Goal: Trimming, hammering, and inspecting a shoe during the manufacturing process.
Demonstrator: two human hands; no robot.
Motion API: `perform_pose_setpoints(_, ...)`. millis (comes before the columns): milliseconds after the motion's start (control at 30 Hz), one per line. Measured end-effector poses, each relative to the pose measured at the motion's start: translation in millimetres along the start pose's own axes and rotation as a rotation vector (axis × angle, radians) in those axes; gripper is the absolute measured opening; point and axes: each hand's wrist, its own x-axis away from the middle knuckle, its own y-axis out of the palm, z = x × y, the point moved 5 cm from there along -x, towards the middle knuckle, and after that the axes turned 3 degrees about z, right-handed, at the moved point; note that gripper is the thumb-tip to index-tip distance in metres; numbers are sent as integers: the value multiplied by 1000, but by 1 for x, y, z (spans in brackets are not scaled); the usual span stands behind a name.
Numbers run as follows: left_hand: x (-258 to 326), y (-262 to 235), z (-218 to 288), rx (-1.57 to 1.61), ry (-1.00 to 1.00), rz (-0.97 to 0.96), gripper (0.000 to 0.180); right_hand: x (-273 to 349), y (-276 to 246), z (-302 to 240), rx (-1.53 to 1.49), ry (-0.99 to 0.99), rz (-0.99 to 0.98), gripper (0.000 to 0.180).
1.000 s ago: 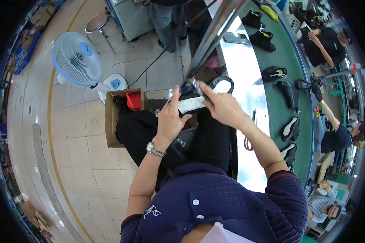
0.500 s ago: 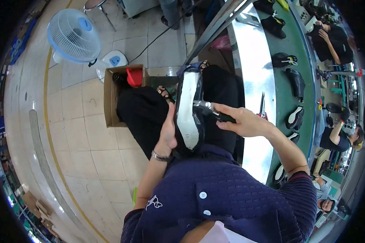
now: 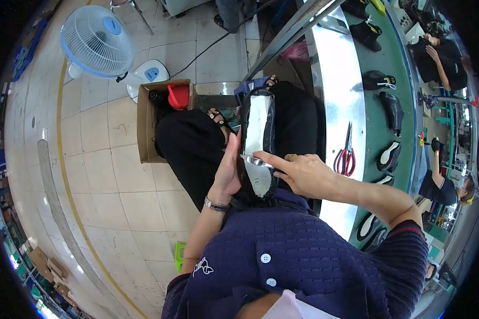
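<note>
A black shoe upper on its last (image 3: 257,125) lies bottom side up over my lap, its long white insole facing me. My left hand (image 3: 229,167) grips it along the left side, thumb side toward the shoe and the other fingers partly hidden beneath. Closed around a pair of pincers (image 3: 255,160) with a shiny metal head, my right hand (image 3: 308,175) comes in from the right. The metal head lies across the lower half of the white insole. Most of the handle is covered by my fingers.
Red-handled scissors (image 3: 345,159) lie on the metal bench edge (image 3: 338,85) at my right. Beyond runs a green conveyor (image 3: 375,103) with several black shoes. On the left are a cardboard box (image 3: 146,125) with a red container (image 3: 179,97) and a fan (image 3: 97,42).
The pincers have moved down and left over the insole, turning in my right hand. The shoe has shifted slightly right and tilted. The scissors, earlier mostly covered, now show fully.
</note>
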Motion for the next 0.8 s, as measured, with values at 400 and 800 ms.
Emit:
perform_pose_setpoints(400, -12, -2, 7, -382, 71, 132, 82, 12, -17, 4, -172, 22, -64, 56)
perform_pose_setpoints(800, -10, 0, 19, -420, 55, 134, 77, -46, -84, 7, 485, -281, 336, 70)
